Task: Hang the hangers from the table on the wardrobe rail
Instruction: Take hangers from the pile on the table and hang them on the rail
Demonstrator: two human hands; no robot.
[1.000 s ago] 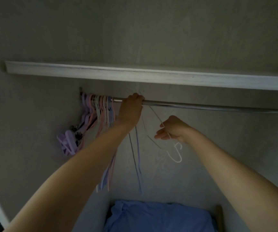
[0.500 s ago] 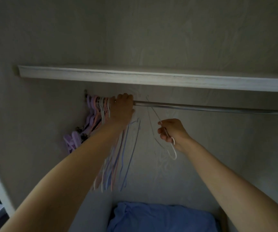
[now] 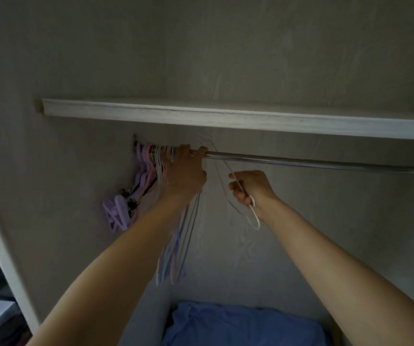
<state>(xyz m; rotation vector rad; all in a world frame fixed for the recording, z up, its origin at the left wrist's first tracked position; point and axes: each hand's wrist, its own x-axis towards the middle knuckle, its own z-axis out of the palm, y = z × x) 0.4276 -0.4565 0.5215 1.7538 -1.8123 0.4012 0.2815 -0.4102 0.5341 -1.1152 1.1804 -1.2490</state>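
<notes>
A metal wardrobe rail (image 3: 300,162) runs left to right under a white shelf. Several thin pink, lilac and white hangers (image 3: 159,161) hang bunched at its left end, their lower bars (image 3: 176,248) blurred below my forearm. My left hand (image 3: 186,171) is up at the rail, fingers curled over it right beside the bunch. My right hand (image 3: 249,187), a little lower and to the right, is shut on a thin white wire hanger (image 3: 253,216); its hook loop sticks out below my fist, and its faint wires run up toward the rail.
The white shelf (image 3: 226,117) sits just above the rail. Lilac clip hangers (image 3: 117,213) dangle against the left wall. Folded blue fabric (image 3: 238,325) lies on the wardrobe floor. A white door frame (image 3: 4,258) stands at the far left.
My left hand slid left along the rail, pushing the hung hangers into the bunch. My right hand stayed below the rail, and the white hanger in it turned.
</notes>
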